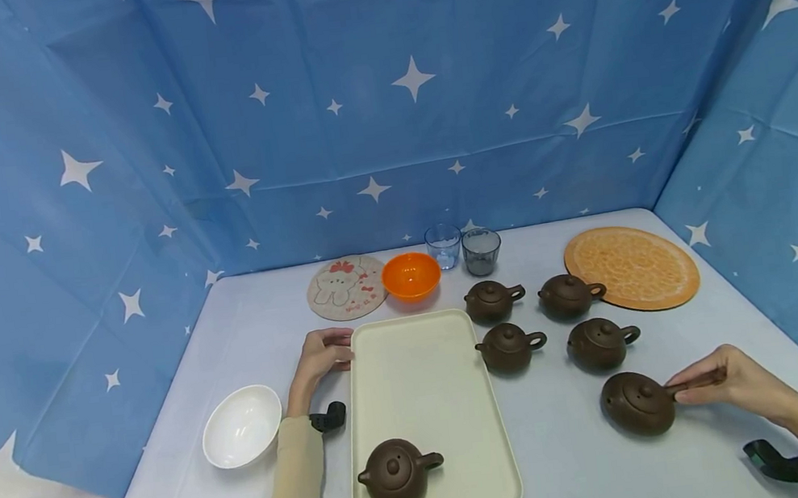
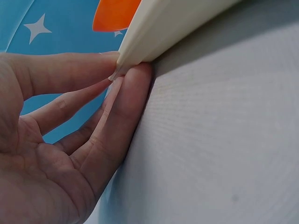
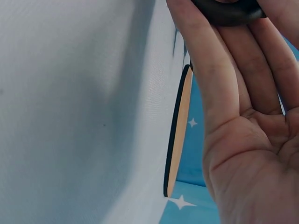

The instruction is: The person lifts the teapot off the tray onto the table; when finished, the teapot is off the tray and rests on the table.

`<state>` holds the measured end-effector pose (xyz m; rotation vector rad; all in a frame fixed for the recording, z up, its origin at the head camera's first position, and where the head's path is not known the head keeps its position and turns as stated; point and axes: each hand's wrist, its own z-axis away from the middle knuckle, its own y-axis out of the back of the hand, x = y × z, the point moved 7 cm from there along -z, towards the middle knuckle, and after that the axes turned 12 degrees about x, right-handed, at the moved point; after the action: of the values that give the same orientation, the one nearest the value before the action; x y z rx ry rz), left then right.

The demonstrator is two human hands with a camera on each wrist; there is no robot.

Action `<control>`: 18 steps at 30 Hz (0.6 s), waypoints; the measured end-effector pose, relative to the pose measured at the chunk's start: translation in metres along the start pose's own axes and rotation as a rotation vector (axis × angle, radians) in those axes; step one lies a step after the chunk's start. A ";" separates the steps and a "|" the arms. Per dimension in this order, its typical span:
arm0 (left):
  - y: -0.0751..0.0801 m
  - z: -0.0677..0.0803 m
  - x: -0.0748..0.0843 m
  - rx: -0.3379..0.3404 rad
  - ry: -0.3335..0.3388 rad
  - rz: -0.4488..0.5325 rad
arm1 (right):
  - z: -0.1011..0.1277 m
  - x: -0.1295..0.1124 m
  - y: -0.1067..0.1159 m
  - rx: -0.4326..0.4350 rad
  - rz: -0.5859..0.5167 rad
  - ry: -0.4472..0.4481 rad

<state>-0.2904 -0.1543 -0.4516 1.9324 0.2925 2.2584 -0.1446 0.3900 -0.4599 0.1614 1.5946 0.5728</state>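
At the upper left edge of the cream tray (image 1: 421, 393), my left hand (image 1: 323, 358) pinches the rim between thumb and fingers, as the left wrist view shows close up. One brown teapot (image 1: 396, 476) stands on the tray's near left part, spout to the left. Over on the right, my right hand (image 1: 735, 388) grips the handle of another brown teapot (image 1: 638, 404). In the right wrist view only the dark handle (image 3: 229, 11) of that teapot shows, between the thumb and fingers. Whether its base touches the table is hard to tell.
Several more brown teapots (image 1: 601, 344) stand right of the tray. Behind are an orange bowl (image 1: 411, 278), two glasses (image 1: 481, 252) and a rabbit-patterned mat (image 1: 347, 288). A round orange mat (image 1: 631, 269) lies at the far right, a white bowl (image 1: 242, 428) at the left.
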 end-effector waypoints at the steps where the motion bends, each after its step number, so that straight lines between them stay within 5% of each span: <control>1: 0.000 0.000 0.000 0.000 -0.001 0.000 | 0.000 0.000 0.000 -0.003 0.000 0.001; 12: -0.001 -0.002 -0.002 -0.002 0.005 0.016 | -0.003 -0.012 0.001 -0.013 -0.007 0.097; 18: 0.000 -0.022 -0.025 0.026 0.010 0.027 | -0.013 -0.041 0.000 0.079 0.090 0.130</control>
<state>-0.3080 -0.1612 -0.4789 1.9491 0.3000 2.2934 -0.1521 0.3685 -0.4230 0.2609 1.7445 0.6005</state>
